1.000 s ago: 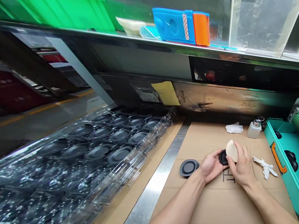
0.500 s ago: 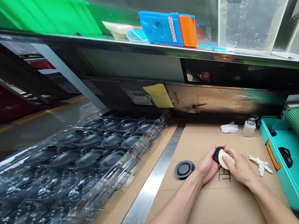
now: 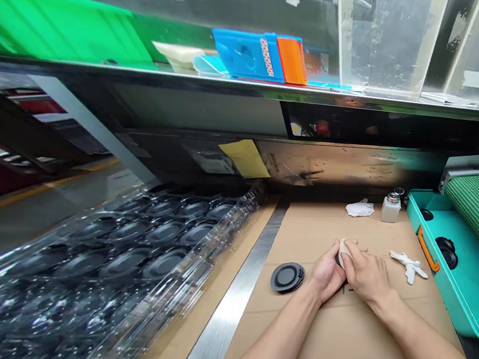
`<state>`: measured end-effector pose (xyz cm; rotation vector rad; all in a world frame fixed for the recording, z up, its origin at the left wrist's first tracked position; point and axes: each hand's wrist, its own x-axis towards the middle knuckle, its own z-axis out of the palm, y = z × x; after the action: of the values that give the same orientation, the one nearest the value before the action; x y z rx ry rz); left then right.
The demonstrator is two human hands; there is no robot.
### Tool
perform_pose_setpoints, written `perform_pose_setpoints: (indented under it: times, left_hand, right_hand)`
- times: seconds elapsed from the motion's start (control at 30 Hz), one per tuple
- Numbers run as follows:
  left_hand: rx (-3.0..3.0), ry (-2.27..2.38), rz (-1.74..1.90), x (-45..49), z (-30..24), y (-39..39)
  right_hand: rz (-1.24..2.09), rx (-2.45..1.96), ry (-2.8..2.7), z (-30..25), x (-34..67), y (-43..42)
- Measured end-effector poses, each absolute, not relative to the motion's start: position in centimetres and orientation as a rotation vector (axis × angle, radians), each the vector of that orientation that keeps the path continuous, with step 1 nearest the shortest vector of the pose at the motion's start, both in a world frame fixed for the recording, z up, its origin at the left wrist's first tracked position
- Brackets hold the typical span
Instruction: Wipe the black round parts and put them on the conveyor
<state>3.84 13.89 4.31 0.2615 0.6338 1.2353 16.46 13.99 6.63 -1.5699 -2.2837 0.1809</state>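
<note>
The black disc (image 3: 337,259) is almost hidden between my hands, just right of the middle of the desk area, with a cream pad (image 3: 345,251) pressed against it, and only a sliver of each shows. My left hand (image 3: 326,274) cups the disc from the side, its fingers (image 3: 325,261) curled around it to keep it steady, while my right hand (image 3: 364,273) comes over the top, its fingers (image 3: 352,250) together and clamped on the pad, so that the disc has something to push against. A second black disc (image 3: 287,278) lies flat on the cardboard sheet (image 3: 331,350), just left of my left hand and clear of my wrists. The sheet covers the desk and leaves open room below and to either side of my hands. Its left edge meets a steel strip (image 3: 227,314), and past that a stack of clear plastic trays (image 3: 234,220) with round dark pieces in its pockets fills the lower left. Toward the far edge of the sheet stand a small bottle (image 3: 391,210) and a white cloth (image 3: 359,209). A crumpled white rag (image 3: 408,267) lies to my right, near the rim of a teal tray (image 3: 453,305), which bounds the open cardboard on that side.
</note>
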Motion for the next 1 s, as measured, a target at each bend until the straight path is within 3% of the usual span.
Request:
perform_pose_setpoints:
  times: [0.13, 0.73, 1.0]
  left_hand:
    - [0.246, 0.67, 1.253, 3.7, 4.4, 13.8]
    - [0.221, 0.654, 1.225, 3.6, 4.4, 13.9]
    - [0.174, 0.525, 1.257, 2.7, 4.9, 13.9]
  right_hand:
    - [0.096, -1.746, -2.203, 6.0, 15.4, 14.2]
    - [0.268, -1.601, -2.244, 5.5, 16.0, 14.1]
    - [0.374, -1.694, -1.832, 5.3, 19.7, 16.9]
